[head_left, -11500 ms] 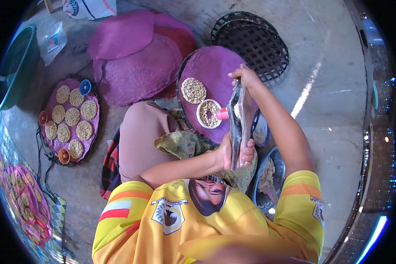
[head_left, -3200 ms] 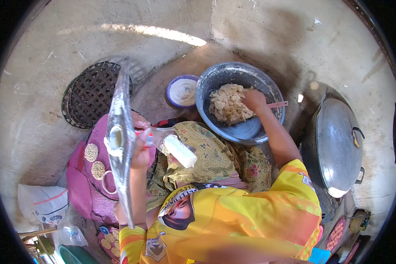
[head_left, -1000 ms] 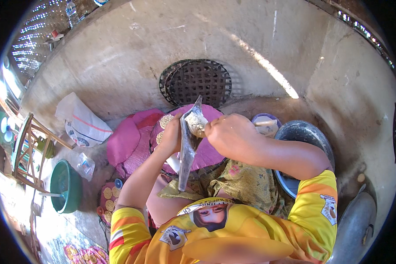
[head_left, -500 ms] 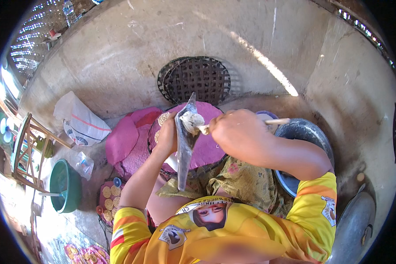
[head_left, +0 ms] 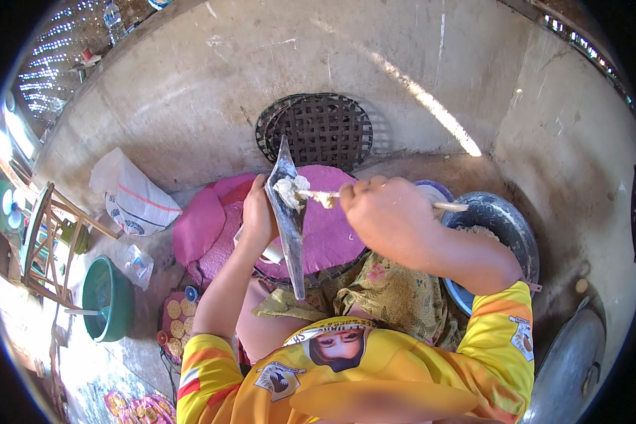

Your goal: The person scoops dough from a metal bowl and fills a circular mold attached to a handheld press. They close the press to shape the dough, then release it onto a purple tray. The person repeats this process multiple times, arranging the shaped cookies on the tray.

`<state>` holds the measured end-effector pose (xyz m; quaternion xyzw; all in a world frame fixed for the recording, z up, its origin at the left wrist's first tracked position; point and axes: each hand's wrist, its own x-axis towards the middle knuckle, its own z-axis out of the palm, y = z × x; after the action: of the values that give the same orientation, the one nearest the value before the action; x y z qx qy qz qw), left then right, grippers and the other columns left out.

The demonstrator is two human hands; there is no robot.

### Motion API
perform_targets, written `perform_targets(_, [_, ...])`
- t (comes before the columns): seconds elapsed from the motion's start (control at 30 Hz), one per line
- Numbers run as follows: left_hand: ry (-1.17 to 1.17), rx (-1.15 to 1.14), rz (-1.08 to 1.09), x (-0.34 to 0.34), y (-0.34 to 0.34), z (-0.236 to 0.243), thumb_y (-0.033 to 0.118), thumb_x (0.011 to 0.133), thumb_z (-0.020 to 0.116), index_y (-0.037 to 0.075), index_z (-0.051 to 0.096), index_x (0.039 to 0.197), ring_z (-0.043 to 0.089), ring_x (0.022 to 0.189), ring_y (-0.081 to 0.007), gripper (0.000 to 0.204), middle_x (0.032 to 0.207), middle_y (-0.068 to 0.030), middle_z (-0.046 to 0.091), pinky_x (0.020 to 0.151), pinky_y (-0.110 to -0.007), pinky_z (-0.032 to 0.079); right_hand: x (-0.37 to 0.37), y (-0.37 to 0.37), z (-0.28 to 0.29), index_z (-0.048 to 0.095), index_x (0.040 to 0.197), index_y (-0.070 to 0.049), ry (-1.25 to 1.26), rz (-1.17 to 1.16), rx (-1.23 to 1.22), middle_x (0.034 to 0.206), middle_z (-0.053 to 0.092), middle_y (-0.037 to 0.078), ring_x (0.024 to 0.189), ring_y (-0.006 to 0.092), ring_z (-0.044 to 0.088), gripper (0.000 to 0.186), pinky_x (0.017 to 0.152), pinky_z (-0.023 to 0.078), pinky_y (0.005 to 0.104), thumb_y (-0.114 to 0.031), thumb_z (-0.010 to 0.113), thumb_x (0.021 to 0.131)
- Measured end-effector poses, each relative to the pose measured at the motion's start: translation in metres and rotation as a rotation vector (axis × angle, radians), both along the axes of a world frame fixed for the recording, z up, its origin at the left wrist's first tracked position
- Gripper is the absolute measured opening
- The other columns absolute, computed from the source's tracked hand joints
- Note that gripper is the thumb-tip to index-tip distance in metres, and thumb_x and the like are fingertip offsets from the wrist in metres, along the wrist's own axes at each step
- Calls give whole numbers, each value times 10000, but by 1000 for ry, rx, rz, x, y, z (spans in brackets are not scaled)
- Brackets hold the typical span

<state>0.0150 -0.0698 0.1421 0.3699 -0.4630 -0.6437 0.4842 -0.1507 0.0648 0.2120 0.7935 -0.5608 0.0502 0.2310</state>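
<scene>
Left hand is wrapping round grey tool, holding it over purple sheet; right hand is gripping stick in closed fist, tip touching pale dough at tool's opening.

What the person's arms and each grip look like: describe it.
The short yellow fabric left sleeve has an orange band plus white and red stripes; the short yellow fabric right sleeve has an orange band and a printed white badge. Left grip and right grip wear no gloves.

The dough is creamy white, the round sheet magenta. The draped cloth is olive — pink-flowered.
</scene>
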Motion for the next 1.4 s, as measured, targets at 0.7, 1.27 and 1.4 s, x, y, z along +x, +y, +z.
perform_targets(0.7, [-18, -119, -169, 15, -13, -5, 149, 862, 444, 9, 522, 1031, 573, 794, -123, 233, 871, -44, 577, 716, -268, 471, -15, -22, -84, 588, 873, -40, -950, 225, -17, 548, 481, 138, 465, 291, 504, 136, 441, 369, 347, -159, 530, 841])
perform_targets(1.27, [193, -197, -521, 3, 3, 20, 76, 596, 617, 11, 549, 744, 487, 734, -201, 176, 734, -76, 482, 697, -317, 394, -154, 108, -82, 637, 830, -27, -1172, -576, 288, 541, 560, 54, 477, 108, 520, 208, 480, 405, 280, -227, 590, 802])
perform_targets(1.4, [355, -194, -589, -8, 10, 11, 264, 593, 628, 5, 568, 717, 460, 728, -216, 294, 729, -85, 468, 702, -331, 386, -184, 138, -113, 648, 890, -56, -729, -1026, 172, 736, 631, 118, 617, 169, 594, 209, 613, 445, 307, -234, 597, 794])
